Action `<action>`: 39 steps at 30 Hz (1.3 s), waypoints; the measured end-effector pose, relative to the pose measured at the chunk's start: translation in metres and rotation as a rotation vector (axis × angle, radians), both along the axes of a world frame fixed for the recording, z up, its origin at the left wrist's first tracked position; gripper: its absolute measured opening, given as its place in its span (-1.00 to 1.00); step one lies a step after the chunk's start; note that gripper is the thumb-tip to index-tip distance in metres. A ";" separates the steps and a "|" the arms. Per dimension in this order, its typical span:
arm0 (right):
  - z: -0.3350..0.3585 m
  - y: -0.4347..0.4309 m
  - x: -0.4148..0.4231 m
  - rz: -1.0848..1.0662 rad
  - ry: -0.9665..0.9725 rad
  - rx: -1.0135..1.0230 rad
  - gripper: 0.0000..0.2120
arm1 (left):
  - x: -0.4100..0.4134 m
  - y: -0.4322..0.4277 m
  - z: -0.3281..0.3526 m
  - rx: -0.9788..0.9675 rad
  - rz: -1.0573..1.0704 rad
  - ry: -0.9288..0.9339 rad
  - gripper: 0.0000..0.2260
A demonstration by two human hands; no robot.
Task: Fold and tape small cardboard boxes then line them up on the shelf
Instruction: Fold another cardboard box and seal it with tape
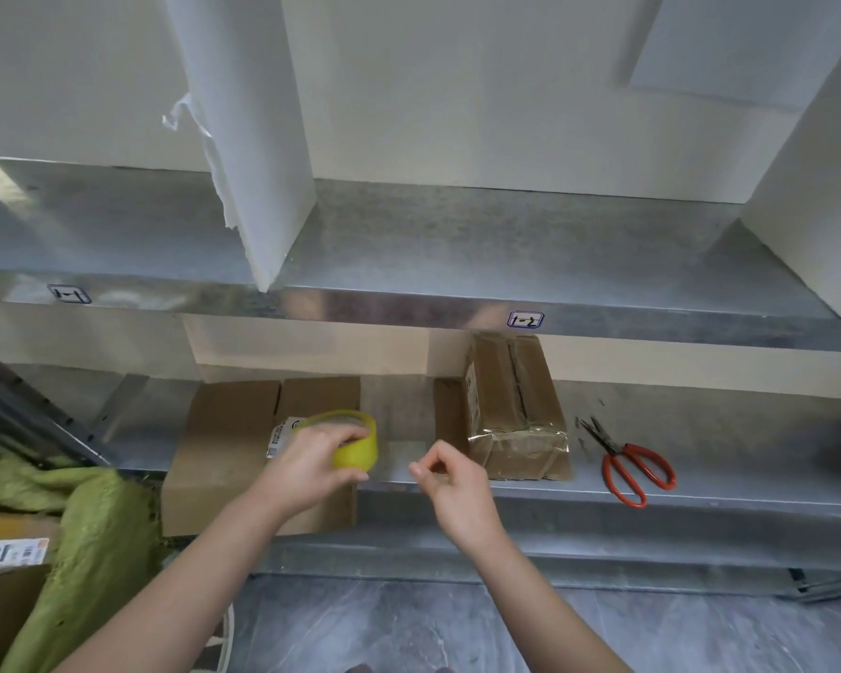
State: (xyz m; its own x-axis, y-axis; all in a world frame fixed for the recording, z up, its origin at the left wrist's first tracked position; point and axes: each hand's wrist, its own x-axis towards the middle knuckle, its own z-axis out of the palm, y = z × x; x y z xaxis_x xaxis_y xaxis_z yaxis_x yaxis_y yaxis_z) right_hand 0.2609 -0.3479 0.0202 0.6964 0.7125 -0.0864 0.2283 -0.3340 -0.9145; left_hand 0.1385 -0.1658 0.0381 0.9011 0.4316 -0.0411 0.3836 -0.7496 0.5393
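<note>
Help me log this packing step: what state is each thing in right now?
Tape roll: gripped by left hand, tape strip pulled out.
Right hand: pinching the tape strip's end.
Flat cardboard box: lying flattened under the roll, untaped.
Brown box: closed, taped, sitting on the lower shelf.
Scissors: lying on the same shelf, blades closed, untouched.
</note>
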 end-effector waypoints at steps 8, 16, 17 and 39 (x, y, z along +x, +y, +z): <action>-0.026 0.035 0.005 -0.258 0.323 -0.002 -0.78 | 0.017 0.020 -0.032 0.046 0.074 0.046 -0.39; -0.060 0.048 0.020 -0.261 0.068 -0.380 -0.84 | 0.022 0.023 -0.077 0.004 0.084 0.105 -0.39; -0.062 0.048 0.021 -0.230 0.024 -0.442 -0.85 | 0.020 0.023 -0.082 0.012 0.078 0.103 -0.39; -0.055 0.033 0.000 0.141 -0.555 -0.508 -0.65 | 0.014 0.016 -0.081 0.371 -0.085 0.189 -0.29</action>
